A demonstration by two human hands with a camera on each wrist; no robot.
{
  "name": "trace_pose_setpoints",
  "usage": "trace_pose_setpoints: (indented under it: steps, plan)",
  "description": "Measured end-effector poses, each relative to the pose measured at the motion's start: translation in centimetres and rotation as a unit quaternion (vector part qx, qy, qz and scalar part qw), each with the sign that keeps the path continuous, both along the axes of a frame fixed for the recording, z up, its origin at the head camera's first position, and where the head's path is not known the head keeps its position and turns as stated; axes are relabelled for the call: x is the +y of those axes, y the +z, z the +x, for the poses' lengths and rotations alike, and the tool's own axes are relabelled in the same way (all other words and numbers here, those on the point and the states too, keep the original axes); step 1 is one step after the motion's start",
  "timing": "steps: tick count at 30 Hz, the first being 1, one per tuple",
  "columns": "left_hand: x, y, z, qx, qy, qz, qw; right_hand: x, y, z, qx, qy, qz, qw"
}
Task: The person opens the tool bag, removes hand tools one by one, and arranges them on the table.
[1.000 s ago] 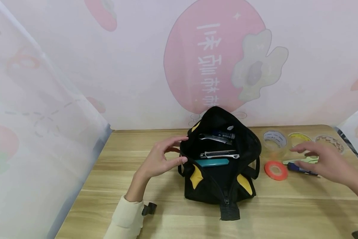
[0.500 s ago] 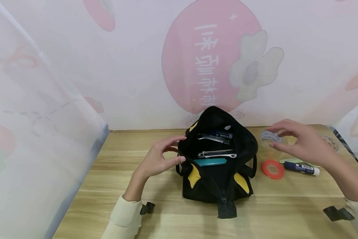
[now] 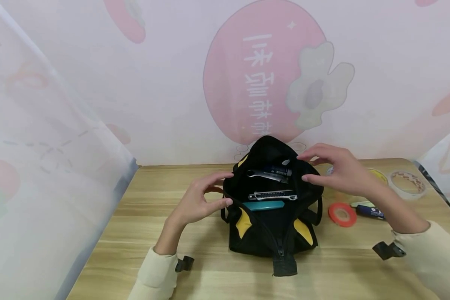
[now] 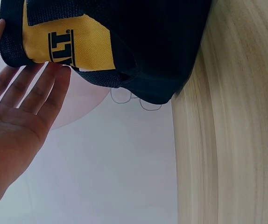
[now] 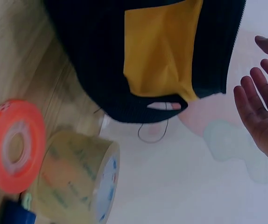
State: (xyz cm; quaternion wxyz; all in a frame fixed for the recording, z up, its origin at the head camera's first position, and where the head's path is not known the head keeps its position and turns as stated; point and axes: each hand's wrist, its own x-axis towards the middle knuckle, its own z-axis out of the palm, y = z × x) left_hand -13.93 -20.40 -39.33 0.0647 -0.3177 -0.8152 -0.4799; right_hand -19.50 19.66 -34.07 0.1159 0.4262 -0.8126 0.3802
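Note:
A black bag (image 3: 260, 243) with yellow patches stands unzipped, its mouth spread wide. My left hand (image 3: 200, 202) grips its left rim, thumb on the near side and fingers farther back. Over the right rim is my right hand (image 3: 339, 171), with thumb and fingers apart and nothing between them. The right wrist view shows this hand beside the bag's mouth, fingers slightly bent. Inside the bag lie a utility knife (image 3: 273, 194), a teal handle-like item (image 3: 264, 206), a dark glue stick (image 3: 279, 170) and a silver tool (image 3: 267, 175).
Right of the bag, a red tape roll (image 3: 333, 214) lies beside a blue glue stick (image 3: 365, 211) and a pale green item (image 3: 363, 204). Behind are a clear tape roll (image 5: 71, 177), a yellow-cored roll (image 3: 380, 176) and a patterned one (image 3: 418, 188). A printed curtain (image 3: 164, 83) borders the table.
My right hand has swung left, from above the items on the right, past the clear tape roll, to the bag's right rim. The left hand stays on the left rim.

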Motion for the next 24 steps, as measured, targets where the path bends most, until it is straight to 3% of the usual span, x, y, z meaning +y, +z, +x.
trace_pose_setpoints:
  steps: [7,13,24]
  plan:
    - [-0.1,0.1,0.0,0.0,0.003,-0.003,1.0,-2.3,0.4,-0.9,-0.021,0.012,0.02,1.0]
    - [-0.1,0.1,0.0,-0.001,0.003,-0.001,1.0,-4.2,0.4,-2.1,-0.076,0.013,0.038,0.996]
    - [-0.1,-0.1,0.0,-0.003,0.001,0.001,1.0,-6.8,-0.9,-3.2,-0.128,0.029,0.075,0.989]
